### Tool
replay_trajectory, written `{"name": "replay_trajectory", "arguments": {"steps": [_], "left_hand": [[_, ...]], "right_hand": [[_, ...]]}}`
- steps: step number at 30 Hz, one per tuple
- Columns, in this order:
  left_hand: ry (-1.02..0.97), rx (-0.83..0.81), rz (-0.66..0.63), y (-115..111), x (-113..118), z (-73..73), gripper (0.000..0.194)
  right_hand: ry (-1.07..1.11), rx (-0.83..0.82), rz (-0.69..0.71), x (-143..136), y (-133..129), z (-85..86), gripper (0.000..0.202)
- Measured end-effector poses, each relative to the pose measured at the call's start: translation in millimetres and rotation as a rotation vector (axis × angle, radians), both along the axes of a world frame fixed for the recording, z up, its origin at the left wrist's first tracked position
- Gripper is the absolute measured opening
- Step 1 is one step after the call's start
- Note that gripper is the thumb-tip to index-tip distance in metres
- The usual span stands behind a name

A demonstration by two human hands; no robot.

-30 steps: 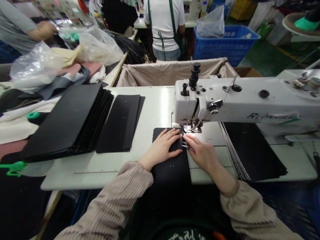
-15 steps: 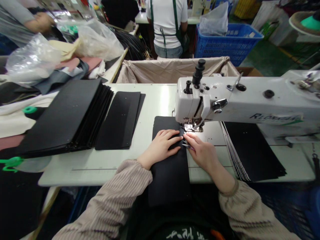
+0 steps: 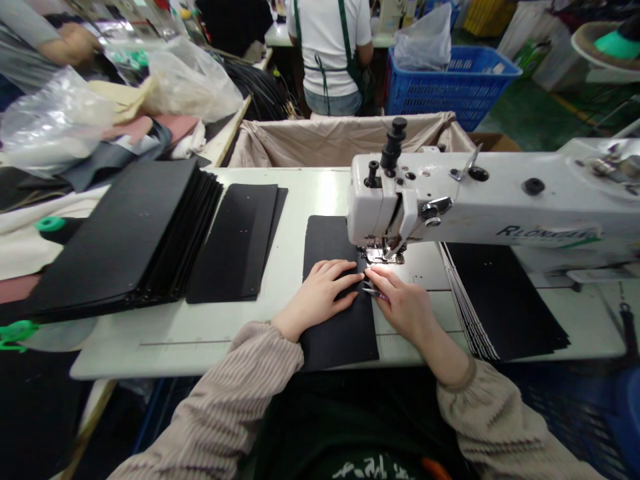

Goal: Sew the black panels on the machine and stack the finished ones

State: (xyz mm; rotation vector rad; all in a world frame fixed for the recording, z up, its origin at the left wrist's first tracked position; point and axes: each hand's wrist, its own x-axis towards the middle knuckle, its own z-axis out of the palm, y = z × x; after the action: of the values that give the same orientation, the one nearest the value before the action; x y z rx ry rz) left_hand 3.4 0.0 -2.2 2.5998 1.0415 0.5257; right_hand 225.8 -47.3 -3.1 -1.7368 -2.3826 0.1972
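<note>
A black panel (image 3: 340,340) lies on the pale table, its right edge beside the lit presser foot (image 3: 384,256) of a white sewing machine (image 3: 450,197). My left hand (image 3: 325,293) rests on the panel with its fingers spread, holding nothing. At the panel's right edge, just in front of the foot, is my right hand (image 3: 403,300), fingers bent around small pointed snips (image 3: 373,291); only the blades show. The fingertips of both hands are close together near the foot.
Left on the table (image 3: 200,353) are a tall stack of black panels (image 3: 125,233) and a few thinner ones (image 3: 233,243). Under the machine arm lies another stack (image 3: 500,300). Behind stand a fabric-lined bin (image 3: 345,140), a blue crate (image 3: 445,87) and people.
The black panel has slid forward past the foot, away from me, and its near end now lies at the table's front edge. Both hands have stayed almost in place.
</note>
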Motion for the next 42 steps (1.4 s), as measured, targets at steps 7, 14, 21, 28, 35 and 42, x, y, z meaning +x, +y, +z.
{"name": "replay_trajectory", "arguments": {"steps": [7, 14, 21, 28, 35, 42], "left_hand": [[0.001, 0.001, 0.000, -0.6, 0.0, 1.1, 0.033], [0.001, 0.004, -0.002, -0.8, 0.2, 3.0, 0.034], [-0.016, 0.018, -0.001, 0.0, -0.8, 0.3, 0.034], [-0.025, 0.020, 0.021, -0.4, 0.5, -1.1, 0.034], [-0.034, 0.004, 0.034, -0.5, 0.5, -0.1, 0.034], [-0.058, -0.006, 0.067, 0.4, 1.1, -3.2, 0.033]], "right_hand": [[0.003, 0.004, 0.002, 0.9, -0.4, -1.4, 0.049], [-0.002, 0.005, 0.001, 0.7, -0.5, -1.2, 0.049], [0.011, 0.020, 0.002, 0.7, -0.5, -1.1, 0.048], [0.021, 0.026, 0.003, 1.3, -0.7, -3.1, 0.049], [0.014, 0.016, 0.003, 1.0, -0.9, -2.3, 0.049], [0.020, 0.005, 0.006, 1.7, -0.8, -1.7, 0.049]]}}
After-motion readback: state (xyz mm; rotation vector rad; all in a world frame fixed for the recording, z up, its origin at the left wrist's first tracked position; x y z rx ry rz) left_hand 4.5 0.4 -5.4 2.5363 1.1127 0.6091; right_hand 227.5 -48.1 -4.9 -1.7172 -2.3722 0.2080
